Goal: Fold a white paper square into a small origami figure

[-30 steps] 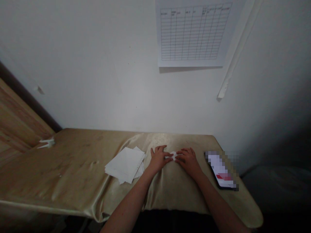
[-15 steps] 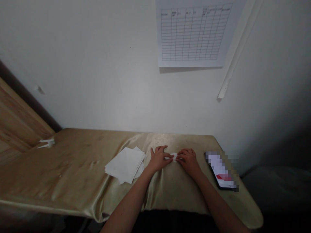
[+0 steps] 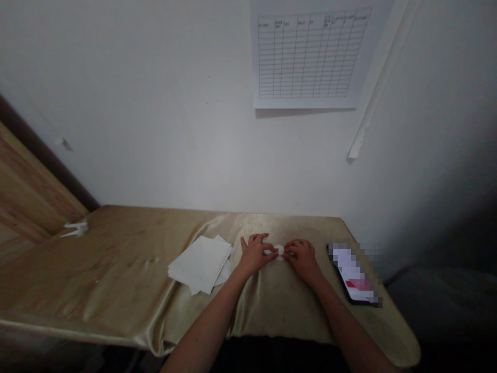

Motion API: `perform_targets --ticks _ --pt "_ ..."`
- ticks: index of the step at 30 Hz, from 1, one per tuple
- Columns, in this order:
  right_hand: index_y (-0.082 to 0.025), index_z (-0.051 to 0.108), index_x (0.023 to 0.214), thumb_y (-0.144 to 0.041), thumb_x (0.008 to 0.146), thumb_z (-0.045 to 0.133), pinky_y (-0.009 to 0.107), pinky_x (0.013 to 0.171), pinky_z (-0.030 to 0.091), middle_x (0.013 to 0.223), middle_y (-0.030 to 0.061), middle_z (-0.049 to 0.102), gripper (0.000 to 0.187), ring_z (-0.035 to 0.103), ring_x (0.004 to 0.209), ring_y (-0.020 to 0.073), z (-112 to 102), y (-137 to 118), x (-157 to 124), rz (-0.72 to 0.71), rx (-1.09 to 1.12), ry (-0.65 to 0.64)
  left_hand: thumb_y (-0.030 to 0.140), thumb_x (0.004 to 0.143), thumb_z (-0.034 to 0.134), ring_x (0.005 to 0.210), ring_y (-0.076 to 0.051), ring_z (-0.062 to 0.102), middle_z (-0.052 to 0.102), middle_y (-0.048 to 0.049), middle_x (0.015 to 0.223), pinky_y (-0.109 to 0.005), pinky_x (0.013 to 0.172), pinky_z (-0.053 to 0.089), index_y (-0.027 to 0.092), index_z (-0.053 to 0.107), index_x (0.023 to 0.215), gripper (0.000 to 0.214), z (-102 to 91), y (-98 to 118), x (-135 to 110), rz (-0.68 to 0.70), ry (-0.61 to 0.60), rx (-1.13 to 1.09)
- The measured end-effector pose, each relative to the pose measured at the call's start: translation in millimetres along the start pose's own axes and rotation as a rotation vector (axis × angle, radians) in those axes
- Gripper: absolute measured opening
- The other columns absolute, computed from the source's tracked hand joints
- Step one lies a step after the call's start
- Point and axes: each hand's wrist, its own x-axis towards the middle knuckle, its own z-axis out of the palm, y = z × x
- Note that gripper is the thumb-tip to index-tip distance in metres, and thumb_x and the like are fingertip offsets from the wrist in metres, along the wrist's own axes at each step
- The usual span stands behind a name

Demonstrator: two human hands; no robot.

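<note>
Between my two hands is a small white piece of paper (image 3: 279, 252), low over the cloth-covered table (image 3: 116, 269). My left hand (image 3: 256, 254) pinches its left side between thumb and index finger, while the other fingers are raised and spread. On the right side, my right hand (image 3: 302, 257) pinches the same piece, its fingers curled over. Fingertips cover part of the paper, so its exact folds cannot be made out. To the left of my left forearm lies a loose stack of white paper sheets (image 3: 200, 264), some with perforated edges.
A phone (image 3: 355, 274) with a lit, partly blurred screen lies near the table's right edge. White paper scraps (image 3: 77, 228) are at the far left. Behind the table rises a white wall (image 3: 174, 129) with a printed table sheet (image 3: 310, 57) on it.
My fingers have shifted slightly on the small paper, and a little more of it shows between them. Both hands stay in the same place.
</note>
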Motion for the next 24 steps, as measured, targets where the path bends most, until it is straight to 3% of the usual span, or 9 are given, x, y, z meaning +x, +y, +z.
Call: perform_targets --ticks 8,24 --pt "-0.029 0.075 0.082 -0.033 0.087 0.061 0.043 0.103 0.026 0.108 0.0000 0.071 0.015 0.053 0.112 0.0228 -2.7 -4.0 0.9 0.033 0.048 -0.016 0.049 0.084 0.069 0.137 -0.031 0.034 0.050 0.0072 0.146 -0.079 0.107 0.000 0.042 0.073 0.096 0.014 4.3 -0.9 2.4 -0.012 0.010 -0.001" --pt "-0.025 0.069 0.082 -0.036 0.084 0.063 0.042 0.102 0.028 0.107 0.0037 0.065 0.013 0.052 0.108 0.0245 5.1 -6.5 -0.7 0.087 -0.077 0.041 0.046 0.086 0.068 0.136 -0.032 0.035 0.051 0.0067 0.145 -0.079 0.108 0.000 0.040 0.073 0.096 0.013 11.1 -0.6 2.2 -0.015 0.033 0.015"
